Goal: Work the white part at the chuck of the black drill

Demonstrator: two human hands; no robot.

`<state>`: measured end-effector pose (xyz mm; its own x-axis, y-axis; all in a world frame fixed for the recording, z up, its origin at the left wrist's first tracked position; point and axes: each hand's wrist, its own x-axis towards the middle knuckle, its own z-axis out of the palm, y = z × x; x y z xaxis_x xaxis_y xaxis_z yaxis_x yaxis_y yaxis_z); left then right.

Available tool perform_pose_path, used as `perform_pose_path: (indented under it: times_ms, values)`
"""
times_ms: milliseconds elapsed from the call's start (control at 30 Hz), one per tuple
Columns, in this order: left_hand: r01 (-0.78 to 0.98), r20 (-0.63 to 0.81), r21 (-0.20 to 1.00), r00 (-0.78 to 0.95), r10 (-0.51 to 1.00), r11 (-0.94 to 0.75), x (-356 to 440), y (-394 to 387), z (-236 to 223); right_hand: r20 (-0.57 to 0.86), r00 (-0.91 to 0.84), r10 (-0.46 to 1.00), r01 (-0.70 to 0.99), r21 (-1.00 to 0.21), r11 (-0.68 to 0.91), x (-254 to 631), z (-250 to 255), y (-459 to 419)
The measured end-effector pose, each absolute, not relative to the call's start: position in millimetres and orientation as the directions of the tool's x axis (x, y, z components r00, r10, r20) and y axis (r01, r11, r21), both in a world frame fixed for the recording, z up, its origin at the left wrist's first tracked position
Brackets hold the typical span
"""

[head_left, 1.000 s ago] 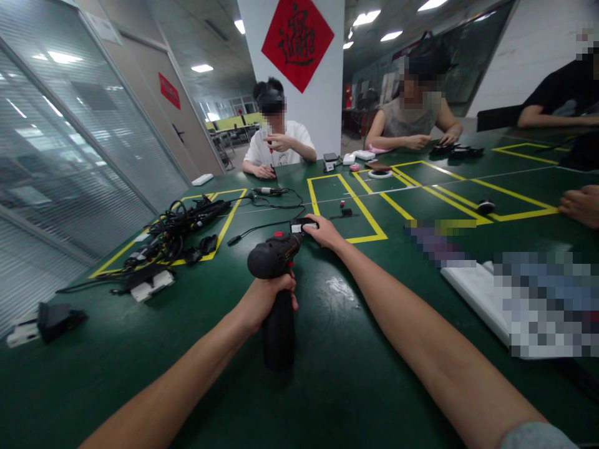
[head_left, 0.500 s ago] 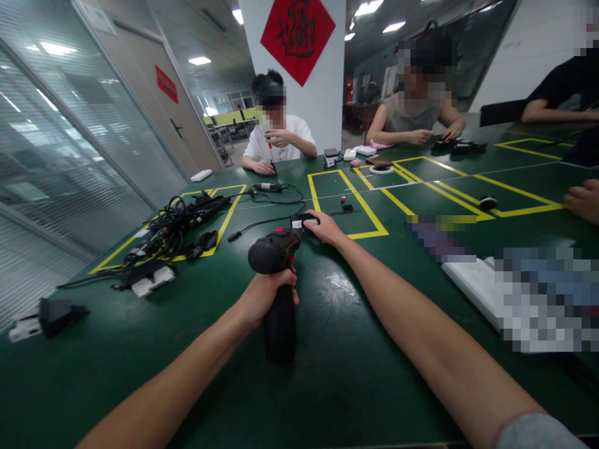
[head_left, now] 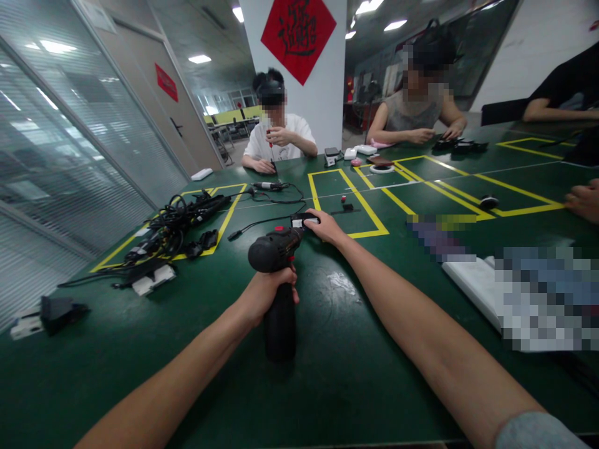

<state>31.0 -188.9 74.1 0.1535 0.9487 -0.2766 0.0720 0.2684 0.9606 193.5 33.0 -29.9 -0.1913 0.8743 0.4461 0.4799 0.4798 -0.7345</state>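
My left hand [head_left: 266, 293] is wrapped round the grip of a black cordless drill [head_left: 276, 274], which stands upright over the green table [head_left: 327, 374]. The drill's nose points away from me at a small black part with a white label [head_left: 303, 220]. My right hand [head_left: 327, 229] is stretched forward with its fingers closed on that part, holding it down on the table just inside a yellow taped box [head_left: 349, 209]. A black cable runs from the part to the left.
A tangle of black cables and adapters [head_left: 173, 231] lies at the left, a white-and-black block [head_left: 152, 282] near it, another black piece [head_left: 56, 308] at the far left. White sheets [head_left: 472, 284] lie at the right. Several other people sit across the table; another person's hand [head_left: 583, 202] rests at the right edge.
Almost nothing differs: both hands keep their hold, and the view has shifted slightly so the drill and part sit a touch lower in the frame.
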Motion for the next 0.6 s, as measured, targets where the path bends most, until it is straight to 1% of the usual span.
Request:
perform_pose_path:
  times_ms: [300, 600]
  values:
    - [0.068, -0.288, 0.958, 0.160, 0.944, 0.280, 30.9, -188.9, 73.3, 0.437, -0.220, 0.872, 0.476, -0.733, 0.487, 194.4, -28.0, 31.7]
    - [0.083, -0.293, 0.956, 0.163, 0.942, 0.283, 31.8, -189.1, 75.2, 0.442, -0.190, 0.877, 0.466, -0.746, 0.476, 194.2, -32.1, 33.7]
